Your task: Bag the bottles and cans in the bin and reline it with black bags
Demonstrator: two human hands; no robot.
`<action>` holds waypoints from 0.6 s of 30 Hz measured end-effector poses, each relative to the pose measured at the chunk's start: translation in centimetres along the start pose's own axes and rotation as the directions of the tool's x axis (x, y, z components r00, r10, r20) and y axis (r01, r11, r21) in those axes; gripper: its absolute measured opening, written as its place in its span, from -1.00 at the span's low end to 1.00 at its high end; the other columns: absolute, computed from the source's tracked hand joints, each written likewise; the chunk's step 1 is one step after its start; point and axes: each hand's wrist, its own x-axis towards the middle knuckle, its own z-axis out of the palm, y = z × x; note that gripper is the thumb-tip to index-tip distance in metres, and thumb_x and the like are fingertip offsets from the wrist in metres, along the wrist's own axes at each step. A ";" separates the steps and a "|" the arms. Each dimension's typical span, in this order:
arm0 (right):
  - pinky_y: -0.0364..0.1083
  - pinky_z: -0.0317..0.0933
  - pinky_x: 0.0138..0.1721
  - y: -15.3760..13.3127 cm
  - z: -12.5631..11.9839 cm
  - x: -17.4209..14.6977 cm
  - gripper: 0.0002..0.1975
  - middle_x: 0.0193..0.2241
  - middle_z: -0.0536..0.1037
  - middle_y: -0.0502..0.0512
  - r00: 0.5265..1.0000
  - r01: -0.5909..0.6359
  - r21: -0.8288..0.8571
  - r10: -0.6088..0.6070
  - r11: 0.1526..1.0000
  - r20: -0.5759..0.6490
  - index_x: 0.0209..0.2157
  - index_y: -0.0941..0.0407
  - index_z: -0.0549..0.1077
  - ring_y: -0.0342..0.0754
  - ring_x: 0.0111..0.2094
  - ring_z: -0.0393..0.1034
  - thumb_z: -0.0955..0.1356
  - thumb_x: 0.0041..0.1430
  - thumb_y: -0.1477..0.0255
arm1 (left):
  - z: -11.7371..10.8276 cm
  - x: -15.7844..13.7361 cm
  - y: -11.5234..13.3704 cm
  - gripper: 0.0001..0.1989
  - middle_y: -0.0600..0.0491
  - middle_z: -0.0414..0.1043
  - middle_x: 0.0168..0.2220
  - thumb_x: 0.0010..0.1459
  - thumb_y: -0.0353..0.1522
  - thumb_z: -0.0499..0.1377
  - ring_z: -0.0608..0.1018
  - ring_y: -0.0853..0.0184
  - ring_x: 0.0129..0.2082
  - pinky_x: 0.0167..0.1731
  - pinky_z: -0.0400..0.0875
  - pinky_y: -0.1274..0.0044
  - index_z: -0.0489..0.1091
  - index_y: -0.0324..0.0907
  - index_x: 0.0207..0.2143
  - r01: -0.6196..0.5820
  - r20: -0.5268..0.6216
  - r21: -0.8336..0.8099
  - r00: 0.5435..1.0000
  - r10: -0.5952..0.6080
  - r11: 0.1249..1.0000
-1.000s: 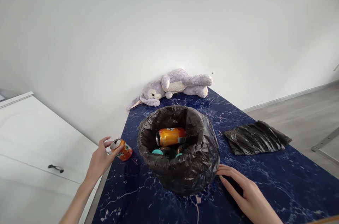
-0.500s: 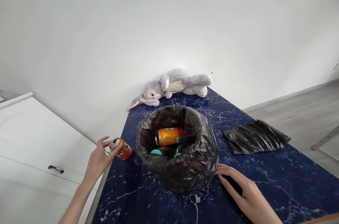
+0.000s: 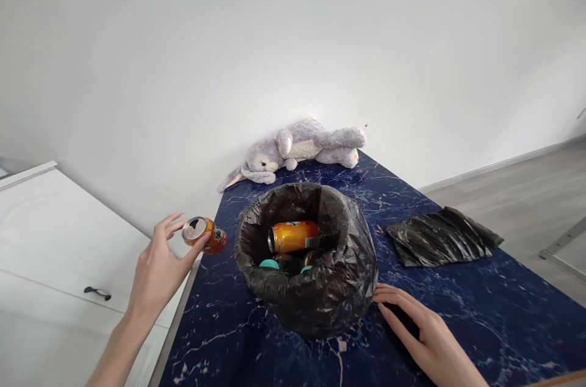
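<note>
My left hand [image 3: 158, 262] grips an orange soda can [image 3: 216, 239] between thumb and fingers. The can is tilted with its opened top toward me, lifted beside the left edge of the table. In the middle stands a round bin lined with a black garbage bag [image 3: 315, 301]. Inside it lie another orange soda can [image 3: 293, 235], on its side, and dark items with turquoise tops [image 3: 269, 264], partly hidden. Low on the bin's right side, the fingertips of my right hand [image 3: 416, 323] pinch at the bag; the exact contact is partly hidden.
A grey plush bunny [image 3: 297, 149] lies along the far end of the blue marbled table [image 3: 220, 326], against the wall. A folded black plastic bag [image 3: 442, 237] rests to the right. On the left is a white cabinet [image 3: 59, 240] with a dark handle.
My left hand has raised the soda can off the table and moved slightly up and left, tilting it. My right hand, the bin and its contents look the same.
</note>
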 end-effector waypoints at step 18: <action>0.02 0.49 0.22 0.5 0.2 -0.1 -0.62 0.26 0.58 0.12 1.000 0.020 -0.025 -0.020 0.999 0.007 0.13 -0.12 0.59 0.14 0.32 0.47 0.26 0.55 0.07 | -8.1 -3.7 12.7 -0.43 -0.10 0.63 0.11 0.17 -0.15 0.49 0.63 -0.02 0.16 0.32 0.45 0.14 0.60 -0.20 0.17 -0.435 -0.518 -0.067 0.784 0.342 0.898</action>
